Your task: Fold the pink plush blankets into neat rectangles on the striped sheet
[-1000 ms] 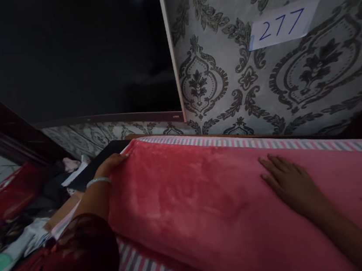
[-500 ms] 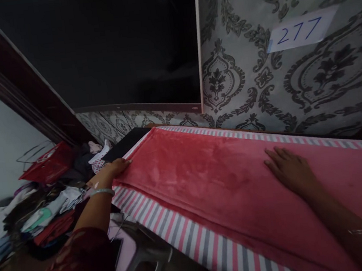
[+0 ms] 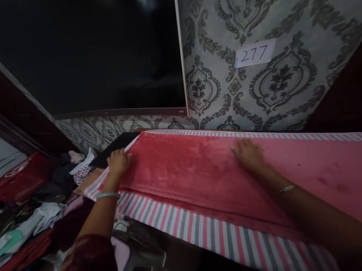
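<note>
A long red plush blanket (image 3: 178,164) lies spread over a cloth with pink, grey and white stripes (image 3: 185,225). The stripes show along the blanket's near and far sides and at its left end. At that left end, my left hand (image 3: 119,164) rests on the fabric near the edge, fingers slightly bent and a bangle at the wrist. My right hand (image 3: 248,153) lies on top of the blanket around its middle, with fingers apart and somewhat blurred. A fold line runs along the blanket's near side.
A large dark television (image 3: 92,54) hangs above the far edge, beside patterned wallpaper carrying a paper marked 277 (image 3: 256,53). Heaped clothes (image 3: 24,234) and a red bag (image 3: 17,177) lie at left. A pale stool (image 3: 140,259) stands below the near edge.
My right hand has slid left across the blanket. My left hand sits higher on the left end, and a striped corner now shows beside it. The view has turned right.
</note>
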A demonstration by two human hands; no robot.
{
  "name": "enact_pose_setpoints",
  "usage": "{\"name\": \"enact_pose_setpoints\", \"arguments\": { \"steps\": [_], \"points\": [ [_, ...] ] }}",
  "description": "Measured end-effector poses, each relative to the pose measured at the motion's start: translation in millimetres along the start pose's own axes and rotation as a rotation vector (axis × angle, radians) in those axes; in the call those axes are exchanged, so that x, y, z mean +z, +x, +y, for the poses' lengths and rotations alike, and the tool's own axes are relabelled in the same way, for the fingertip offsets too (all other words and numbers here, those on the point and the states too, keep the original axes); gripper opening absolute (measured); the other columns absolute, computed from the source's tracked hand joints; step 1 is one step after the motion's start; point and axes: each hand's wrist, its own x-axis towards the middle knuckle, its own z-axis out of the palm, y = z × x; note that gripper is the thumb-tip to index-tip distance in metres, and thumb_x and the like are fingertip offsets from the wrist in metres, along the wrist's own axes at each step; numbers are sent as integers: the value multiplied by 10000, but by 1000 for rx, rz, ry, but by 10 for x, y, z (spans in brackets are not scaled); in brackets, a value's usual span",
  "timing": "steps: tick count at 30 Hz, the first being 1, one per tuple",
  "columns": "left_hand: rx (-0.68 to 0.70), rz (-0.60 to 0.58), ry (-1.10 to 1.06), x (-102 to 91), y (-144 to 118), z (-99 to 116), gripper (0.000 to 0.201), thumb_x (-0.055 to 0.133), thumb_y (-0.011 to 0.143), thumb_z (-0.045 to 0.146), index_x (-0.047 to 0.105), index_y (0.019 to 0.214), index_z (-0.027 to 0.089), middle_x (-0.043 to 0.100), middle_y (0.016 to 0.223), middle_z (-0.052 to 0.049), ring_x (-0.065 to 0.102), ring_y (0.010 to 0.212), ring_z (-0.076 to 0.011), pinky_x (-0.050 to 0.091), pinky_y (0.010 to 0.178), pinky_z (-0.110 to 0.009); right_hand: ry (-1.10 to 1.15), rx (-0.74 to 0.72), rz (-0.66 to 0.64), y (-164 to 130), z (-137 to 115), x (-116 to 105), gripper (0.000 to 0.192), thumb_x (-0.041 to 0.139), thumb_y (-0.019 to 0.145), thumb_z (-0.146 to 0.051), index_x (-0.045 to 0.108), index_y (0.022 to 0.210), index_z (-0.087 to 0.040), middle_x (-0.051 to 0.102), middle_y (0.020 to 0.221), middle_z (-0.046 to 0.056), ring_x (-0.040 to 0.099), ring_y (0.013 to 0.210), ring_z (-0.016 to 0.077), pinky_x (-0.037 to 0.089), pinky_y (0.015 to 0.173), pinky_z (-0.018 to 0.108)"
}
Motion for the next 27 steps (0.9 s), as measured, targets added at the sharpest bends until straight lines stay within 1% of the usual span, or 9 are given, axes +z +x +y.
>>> {"name": "enact_pose_setpoints", "arguments": {
  "steps": [2, 4, 6, 8, 10, 13, 17, 24, 27],
  "points": [
    [169, 15, -43, 37, -33, 398, 608, 335, 996, 424, 436, 1511, 117, 467, 1551, -190, 385, 1450, -338, 338, 1155, -529, 96, -142, 28, -47, -550, -89, 520, 309, 1035, -371, 531, 1427, -110, 497, 1503, 208, 432, 1398, 316, 347, 1137, 484],
    [286, -78, -82, 125, -97, 746, 614, 322, 1008, 452, 383, 1562, 194, 370, 1631, -122, 258, 1527, -320, 221, 1220, -568, 178, -256, -19, -130, -1127, -124, 550, 346, 1030, -390, 453, 1504, -135, 407, 1590, 165, 340, 1469, 296, 259, 1198, 492],
    [323, -168, -111, 236, -171, 959, 606, 317, 1013, 474, 361, 1578, 259, 315, 1662, -73, 195, 1551, -325, 167, 1225, -618, 229, -296, -115, -219, -1576, -93, 597, 370, 1025, -417, 363, 1568, -168, 276, 1665, 118, 216, 1532, 283, 139, 1234, 549],
    [316, -208, -131, 334, -229, 1030, 606, 310, 1013, 482, 349, 1583, 280, 296, 1669, -61, 198, 1551, -333, 180, 1213, -642, 262, -294, -207, -292, -1796, -19, 616, 365, 1027, -433, 327, 1585, -174, 221, 1684, 95, 161, 1550, 273, 87, 1239, 570],
    [306, -211, -143, 394, -253, 1016, 608, 301, 1014, 479, 352, 1584, 273, 288, 1671, -63, 205, 1549, -336, 197, 1208, -642, 263, -270, -262, -353, -1782, 55, 632, 353, 1028, -461, 322, 1588, -169, 224, 1682, 96, 146, 1554, 278, 75, 1236, 586],
    [311, -196, -153, 417, -240, 974, 607, 314, 1007, 469, 376, 1575, 262, 302, 1664, -71, 209, 1547, -338, 209, 1209, -628, 214, -207, -267, -456, -1466, 81, 658, 353, 1019, -504, 338, 1584, -167, 238, 1675, 111, 153, 1550, 302, 93, 1227, 599],
    [314, -183, -153, 408, -208, 974, 611, 326, 999, 458, 383, 1573, 259, 313, 1658, -75, 236, 1539, -343, 229, 1203, -625, 75, -70, -237, -689, -755, -41, 674, 361, 1014, -517, 349, 1580, -151, 227, 1673, 134, 183, 1541, 333, 125, 1217, 604],
    [305, -214, -129, 344, -175, 1020, 627, 284, 1006, 462, 340, 1592, 247, 274, 1673, -75, 220, 1542, -347, 223, 1203, -628, -220, 296, -86, -1460, 1109, -297, 632, 289, 1023, -466, 356, 1575, -166, 284, 1655, 149, 267, 1512, 344, 276, 1155, 624],
    [314, -231, -89, 338, -153, 1027, 623, 265, 1016, 452, 329, 1595, 231, 266, 1677, -80, 234, 1538, -338, 251, 1197, -600, -252, 463, -61, -1764, 1751, -417, 644, 262, 1016, -473, 358, 1573, -164, 292, 1652, 154, 278, 1508, 346, 315, 1132, 631]
  ]
}}
